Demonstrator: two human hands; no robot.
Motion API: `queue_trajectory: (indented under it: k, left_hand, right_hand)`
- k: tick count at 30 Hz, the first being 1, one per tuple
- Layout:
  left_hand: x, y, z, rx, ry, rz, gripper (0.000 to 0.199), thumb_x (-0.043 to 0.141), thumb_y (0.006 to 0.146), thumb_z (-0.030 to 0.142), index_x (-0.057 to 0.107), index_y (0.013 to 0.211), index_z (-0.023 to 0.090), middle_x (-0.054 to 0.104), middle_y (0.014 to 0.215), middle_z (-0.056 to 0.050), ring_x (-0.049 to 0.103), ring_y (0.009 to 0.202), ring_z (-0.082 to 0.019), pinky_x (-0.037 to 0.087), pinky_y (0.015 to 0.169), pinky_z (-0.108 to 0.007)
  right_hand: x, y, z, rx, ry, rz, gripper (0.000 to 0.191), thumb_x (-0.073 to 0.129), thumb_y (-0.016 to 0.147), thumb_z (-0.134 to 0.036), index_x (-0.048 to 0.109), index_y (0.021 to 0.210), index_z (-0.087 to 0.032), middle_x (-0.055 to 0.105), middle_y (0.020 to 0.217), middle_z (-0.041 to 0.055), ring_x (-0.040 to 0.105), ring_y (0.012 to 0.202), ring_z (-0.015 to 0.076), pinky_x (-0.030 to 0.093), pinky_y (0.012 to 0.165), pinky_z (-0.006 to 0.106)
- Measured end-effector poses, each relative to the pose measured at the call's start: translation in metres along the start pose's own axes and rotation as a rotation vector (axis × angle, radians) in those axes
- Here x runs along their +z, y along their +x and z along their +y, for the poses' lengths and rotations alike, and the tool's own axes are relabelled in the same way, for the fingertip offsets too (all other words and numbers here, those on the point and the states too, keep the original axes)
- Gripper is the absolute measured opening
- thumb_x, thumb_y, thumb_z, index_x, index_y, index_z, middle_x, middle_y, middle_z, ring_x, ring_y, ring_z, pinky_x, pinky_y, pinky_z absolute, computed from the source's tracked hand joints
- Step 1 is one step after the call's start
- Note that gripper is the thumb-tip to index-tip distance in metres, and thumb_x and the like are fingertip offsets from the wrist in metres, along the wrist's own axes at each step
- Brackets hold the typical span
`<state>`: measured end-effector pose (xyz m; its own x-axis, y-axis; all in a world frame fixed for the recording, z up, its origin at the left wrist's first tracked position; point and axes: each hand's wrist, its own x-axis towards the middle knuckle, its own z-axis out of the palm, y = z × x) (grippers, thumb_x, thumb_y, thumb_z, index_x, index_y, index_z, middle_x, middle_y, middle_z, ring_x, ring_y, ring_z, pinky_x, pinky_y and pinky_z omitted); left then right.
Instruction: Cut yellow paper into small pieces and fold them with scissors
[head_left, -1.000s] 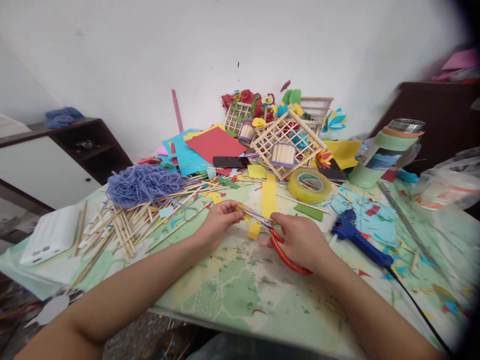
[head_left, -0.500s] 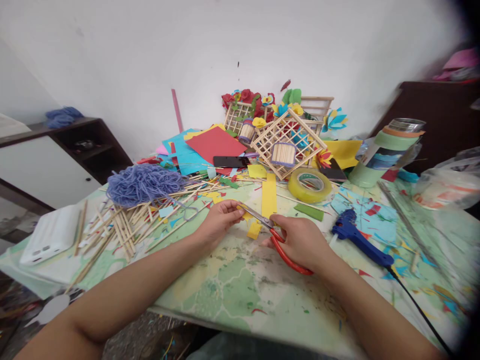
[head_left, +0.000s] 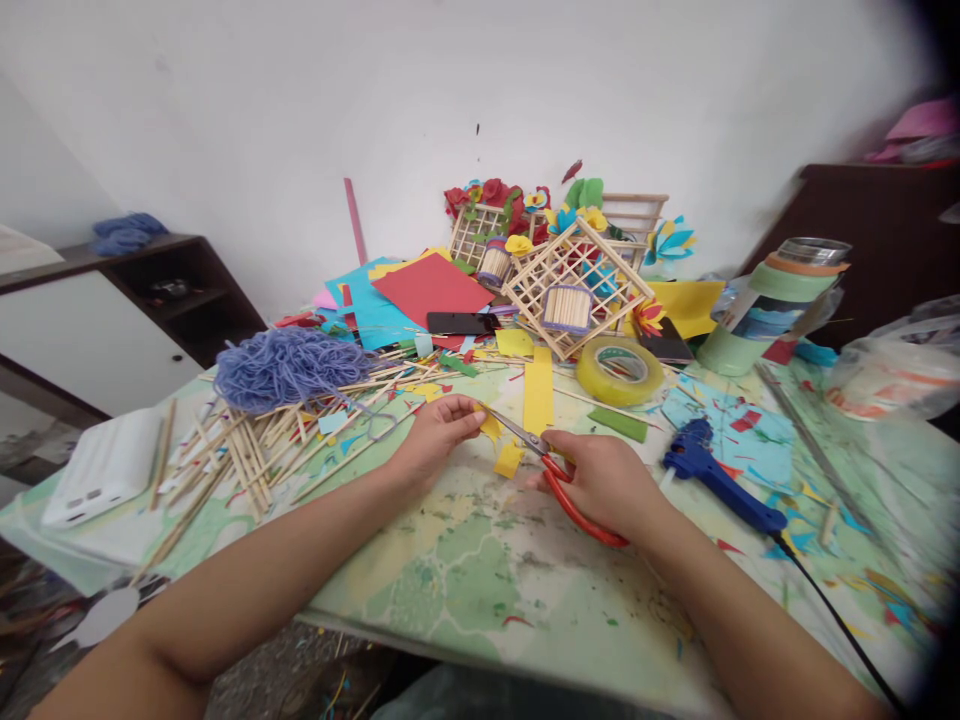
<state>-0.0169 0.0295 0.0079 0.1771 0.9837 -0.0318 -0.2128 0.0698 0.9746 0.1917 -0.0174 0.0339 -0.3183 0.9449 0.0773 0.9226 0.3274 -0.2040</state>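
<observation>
Head view, item by item: left hand [head_left: 439, 440], fingers closed in a narrow pinch on a yellow scrap [head_left: 491, 427], which is held up just off the surface [head_left: 480, 590] and just beside the blade tips. Right hand [head_left: 604, 483], wrapped around the red handles of scissors [head_left: 579, 512], with the steel blades pointing toward the left hand and only slightly parted. Second yellow scrap [head_left: 508, 460], lying on the surface just below the blades. Yellow strip [head_left: 538, 392], flat, just beyond the scissors. Surface: mottled green and cream, scattered with paper bits. Left of the hands: wooden sticks [head_left: 255, 450] in a loose heap, touching a mound of blue yarn [head_left: 289, 370], with a white box [head_left: 105, 465] near the edge. Right of the hands: green paper strip [head_left: 617, 424], clear tape roll [head_left: 619, 370], blue glue gun [head_left: 712, 475] lying on its side with a black cord [head_left: 832, 610] running off the edge, and a plastic bag [head_left: 896, 370]. Far side, against the wall: red paper sheet [head_left: 431, 290] on blue sheets, black phone [head_left: 457, 323], wooden lattice frames [head_left: 570, 290], and paper flowers [head_left: 487, 195] behind them.
</observation>
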Motion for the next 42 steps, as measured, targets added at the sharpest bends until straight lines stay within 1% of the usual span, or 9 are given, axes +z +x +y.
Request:
queue_trajectory:
  k: [4,12,16,21,27,33,42]
  left_hand:
    - [-0.0002,0.0007,0.0007,-0.001,0.008,-0.002,0.021,0.073,0.065,0.027,0.063,0.077,0.013,0.061,0.073,-0.001,0.054,0.067,-0.009,0.041,0.066,-0.021]
    - [-0.0023,0.0027,-0.0004,0.022,-0.01,0.02,0.021,0.073,0.065,0.027,0.061,0.077,0.013,0.061,0.073,-0.001,0.055,0.068,-0.009,0.041,0.068,-0.023]
    - [-0.0028,0.0035,0.0007,0.035,-0.046,0.041,0.024,0.075,0.061,0.022,0.06,0.079,0.014,0.06,0.073,0.0,0.055,0.068,-0.009,0.041,0.067,-0.021]
    - [-0.003,0.0035,0.0025,0.046,-0.054,0.036,0.033,0.076,0.059,0.017,0.059,0.088,0.015,0.058,0.07,0.003,0.055,0.067,-0.007,0.042,0.066,-0.02]
    - [-0.0037,0.0029,0.0033,0.043,-0.037,0.019,0.036,0.075,0.06,0.018,0.057,0.092,0.015,0.059,0.072,0.002,0.056,0.067,-0.008,0.043,0.066,-0.021]
    - [-0.0051,0.0038,0.0019,0.066,-0.017,0.025,0.036,0.074,0.062,0.019,0.057,0.094,0.015,0.06,0.071,0.002,0.057,0.067,-0.008,0.042,0.067,-0.021]
    - [-0.0062,0.0056,0.0009,0.068,-0.007,-0.011,0.041,0.073,0.062,0.016,0.055,0.099,0.017,0.061,0.069,0.003,0.057,0.066,-0.008,0.043,0.068,-0.022]
  right_hand:
    - [0.0002,0.0001,-0.0002,0.003,0.012,0.003,0.043,0.047,0.079,-0.058,0.062,0.102,-0.024,0.068,0.072,0.0036,0.061,0.068,0.0199,0.027,0.052,0.025]
    - [-0.0001,0.0006,0.0013,0.013,0.011,-0.005,0.052,0.046,0.078,-0.063,0.062,0.107,-0.024,0.069,0.076,0.0051,0.062,0.071,0.0216,0.028,0.053,0.025]
    - [0.0007,0.0009,0.0024,0.015,0.008,0.0,0.053,0.046,0.077,-0.064,0.062,0.109,-0.024,0.069,0.077,0.0055,0.062,0.073,0.0222,0.029,0.054,0.026]
    - [0.002,0.0007,0.0027,0.014,0.004,0.005,0.053,0.047,0.077,-0.064,0.062,0.108,-0.024,0.07,0.079,0.006,0.062,0.073,0.0222,0.03,0.055,0.026]
    - [0.0032,0.0006,0.0023,0.009,0.011,0.007,0.053,0.044,0.078,-0.065,0.062,0.107,-0.024,0.069,0.075,0.0048,0.062,0.071,0.0213,0.029,0.053,0.025]
    - [0.0042,0.0008,0.003,-0.003,0.001,0.012,0.05,0.045,0.078,-0.065,0.063,0.102,-0.025,0.068,0.072,0.0037,0.062,0.068,0.0203,0.026,0.052,0.024]
    - [0.0053,0.0005,0.0021,-0.025,-0.028,0.04,0.05,0.044,0.077,-0.067,0.061,0.101,-0.026,0.068,0.069,0.0023,0.062,0.066,0.0205,0.024,0.051,0.025]
